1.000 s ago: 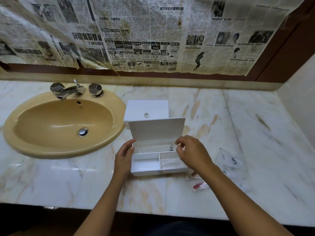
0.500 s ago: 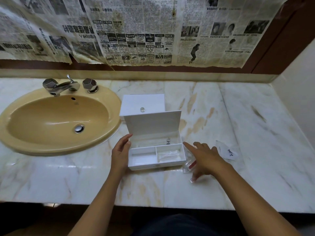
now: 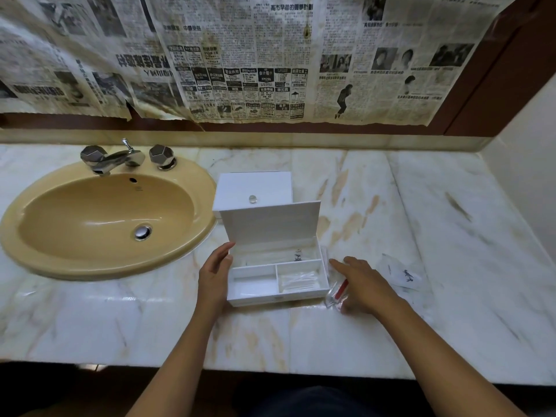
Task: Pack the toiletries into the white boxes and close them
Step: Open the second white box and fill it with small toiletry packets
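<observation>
We are steadying the open white box (image 3: pixel 278 273) with our left hand (image 3: pixel 214 270), fingers straight and laid flat against its left wall, gripping nothing. Just right of those fingers, the front left compartment is looking bare, the front right one is holding clear-wrapped sticks, and the long rear one is holding a clear packet. Behind it a second white box (image 3: pixel 254 189) is standing closed. Our right hand (image 3: pixel 362 285) is spreading relaxed fingers over a clear sachet with a red item (image 3: pixel 338 291), which is lying just beside the box's right wall, under the thumb side; whether any finger is pinching it we cannot tell. To lift it cleanly, we are judging it best to slide a fingertip under the film's edge. Beyond the little finger, more clear packets (image 3: pixel 403 273) are lying flat, their contents too faint to read.
</observation>
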Demonstrator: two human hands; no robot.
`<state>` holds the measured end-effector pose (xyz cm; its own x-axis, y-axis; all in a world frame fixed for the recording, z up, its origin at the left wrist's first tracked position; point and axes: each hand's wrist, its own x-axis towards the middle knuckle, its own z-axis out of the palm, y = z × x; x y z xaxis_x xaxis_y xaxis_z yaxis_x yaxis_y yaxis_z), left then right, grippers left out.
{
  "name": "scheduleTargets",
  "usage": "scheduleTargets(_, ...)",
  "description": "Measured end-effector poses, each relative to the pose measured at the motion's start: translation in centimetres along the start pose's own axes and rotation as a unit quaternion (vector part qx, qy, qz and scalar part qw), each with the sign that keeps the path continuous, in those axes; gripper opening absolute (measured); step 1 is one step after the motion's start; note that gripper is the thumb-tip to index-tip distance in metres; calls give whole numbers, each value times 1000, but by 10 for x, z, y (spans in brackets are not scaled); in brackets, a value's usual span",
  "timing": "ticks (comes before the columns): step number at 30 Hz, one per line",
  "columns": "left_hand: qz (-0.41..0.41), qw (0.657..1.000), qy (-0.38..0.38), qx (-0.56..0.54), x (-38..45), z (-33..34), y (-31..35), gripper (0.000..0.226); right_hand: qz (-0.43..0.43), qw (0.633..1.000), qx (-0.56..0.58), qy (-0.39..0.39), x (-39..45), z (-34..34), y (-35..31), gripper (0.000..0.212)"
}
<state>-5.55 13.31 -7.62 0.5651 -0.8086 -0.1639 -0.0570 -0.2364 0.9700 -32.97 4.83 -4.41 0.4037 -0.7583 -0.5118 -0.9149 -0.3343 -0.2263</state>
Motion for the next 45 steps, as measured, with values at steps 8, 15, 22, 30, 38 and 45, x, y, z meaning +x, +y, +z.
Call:
scheduleTargets(8,-2,1000,6,3,1,1,1,28,57,991,70,94,14,-4,-10,53)
scheduleTargets(15,-4,1000,5,12,1,1,1,28,95,987,60,117,34,-2,-24,31)
scheduleTargets(22,-7,1000,0,14,2,0,1,28,122,930,294,182,42,-12,-22,5)
scheduleTargets(30,-5,1000,4,9,3,1,1,28,103,952,245,151,46,-26,-11,10)
scheduleTargets(38,1,1000,-1,11,3,-1,-2,28,89,988,92,89,51,-5,-12,12)
scheduleTargets(45,-4,1000,0,9,5,-1,-3,29,96,951,216,201,49,-17,-7,14)
